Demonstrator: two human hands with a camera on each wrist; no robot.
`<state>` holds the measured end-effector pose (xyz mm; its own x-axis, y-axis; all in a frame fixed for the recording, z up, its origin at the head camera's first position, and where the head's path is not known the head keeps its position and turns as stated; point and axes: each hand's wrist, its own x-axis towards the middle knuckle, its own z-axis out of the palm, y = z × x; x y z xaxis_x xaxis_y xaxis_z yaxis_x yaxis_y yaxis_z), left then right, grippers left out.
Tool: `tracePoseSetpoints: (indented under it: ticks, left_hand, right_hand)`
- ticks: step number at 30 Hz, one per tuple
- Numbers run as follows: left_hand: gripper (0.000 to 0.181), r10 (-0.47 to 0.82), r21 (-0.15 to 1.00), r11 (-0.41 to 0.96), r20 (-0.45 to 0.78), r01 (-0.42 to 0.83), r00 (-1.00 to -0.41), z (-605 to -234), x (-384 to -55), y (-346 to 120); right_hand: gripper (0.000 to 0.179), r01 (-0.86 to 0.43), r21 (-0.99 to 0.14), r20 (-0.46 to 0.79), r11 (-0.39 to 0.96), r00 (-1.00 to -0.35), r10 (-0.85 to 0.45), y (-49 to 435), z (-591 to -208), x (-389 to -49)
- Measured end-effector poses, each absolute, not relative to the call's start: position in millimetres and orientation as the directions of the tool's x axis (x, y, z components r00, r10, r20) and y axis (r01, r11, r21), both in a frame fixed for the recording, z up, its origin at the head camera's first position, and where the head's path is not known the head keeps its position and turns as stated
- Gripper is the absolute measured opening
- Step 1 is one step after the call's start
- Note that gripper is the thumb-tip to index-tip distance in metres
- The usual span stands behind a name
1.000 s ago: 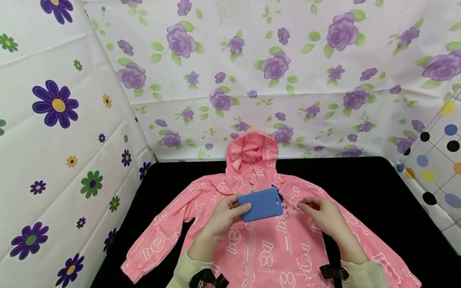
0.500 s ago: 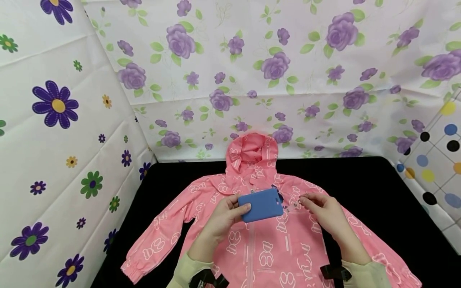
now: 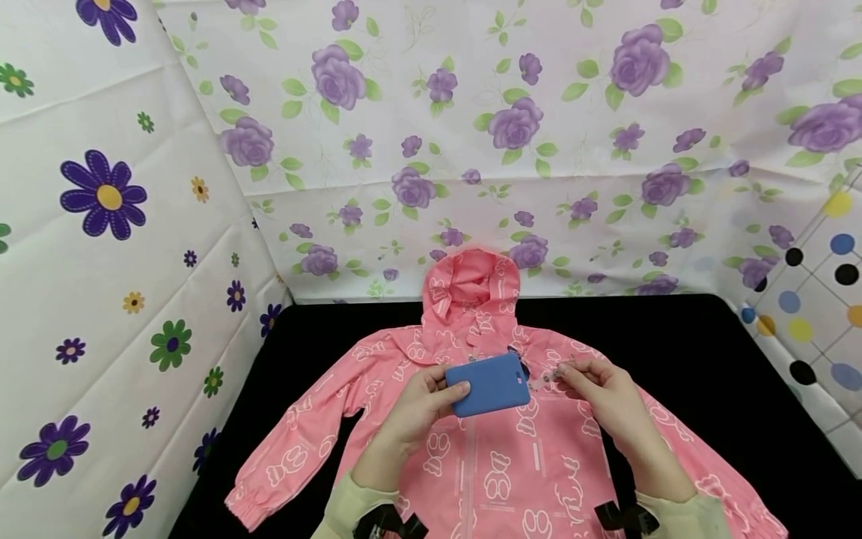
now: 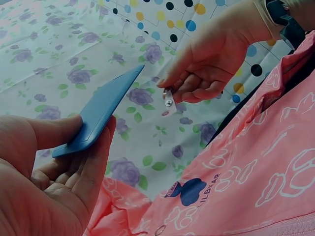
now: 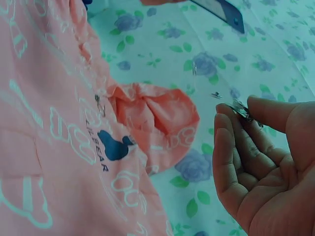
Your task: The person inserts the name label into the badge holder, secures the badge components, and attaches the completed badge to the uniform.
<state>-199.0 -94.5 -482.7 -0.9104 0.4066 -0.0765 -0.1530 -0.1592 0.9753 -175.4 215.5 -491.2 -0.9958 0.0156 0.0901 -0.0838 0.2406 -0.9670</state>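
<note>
My left hand (image 3: pixel 419 410) grips a blue badge holder (image 3: pixel 488 385) by its left end, thumb on top, with the small slot at the holder's right end. Between thumb and fingertips my right hand (image 3: pixel 609 397) pinches a badge clip (image 5: pixel 239 110). Its clear plastic strap (image 4: pixel 169 104) carries a metal snap and points toward the slotted end, with a gap between strap and holder in the left wrist view. Both hands are over the chest of a pink hooded jacket (image 3: pixel 498 449), which lies spread out with its front up.
The jacket covers much of a black table (image 3: pixel 673 344). Flowered cloth (image 3: pixel 377 187) hangs behind it, daisy-print cloth (image 3: pixel 202 322) at the left and dotted cloth (image 3: pixel 818 299) at the right. Each wrist wears a black strap.
My right hand has shifted slightly up and right, and the strap now shows stretched out toward the badge holder. The left hand and holder have hardly moved.
</note>
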Motion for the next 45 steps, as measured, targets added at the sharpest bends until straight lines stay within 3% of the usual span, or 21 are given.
tracePoseSetpoints:
  ticks: [7, 24, 40, 45]
  left_hand:
    - [0.036, 0.404, 0.977, -0.156, -0.072, -0.146, -0.912, -483.5, -199.2, -94.2]
    - [0.035, 0.413, 0.977, -0.158, -0.068, -0.145, -0.908, -487.4, -198.1, -91.7]
    - [0.033, 0.423, 0.978, -0.156, -0.059, -0.136, -0.904, -486.8, -199.1, -90.9]
    - [0.031, 0.444, 0.978, -0.157, -0.052, -0.135, -0.895, -487.5, -198.1, -91.0]
  right_hand:
    - [0.035, -0.086, -0.965, 0.099, 0.249, -0.994, 0.039, 211.9, -493.0, -176.5]
    - [0.032, -0.122, -0.986, 0.134, 0.114, -0.986, 0.097, 207.1, -480.4, -169.2]
    - [0.032, -0.13, -0.991, 0.132, 0.039, -0.989, 0.061, 196.0, -472.9, -165.3]
    - [0.034, -0.067, -0.998, 0.067, 0.001, -0.997, 0.028, 192.1, -472.7, -163.2]
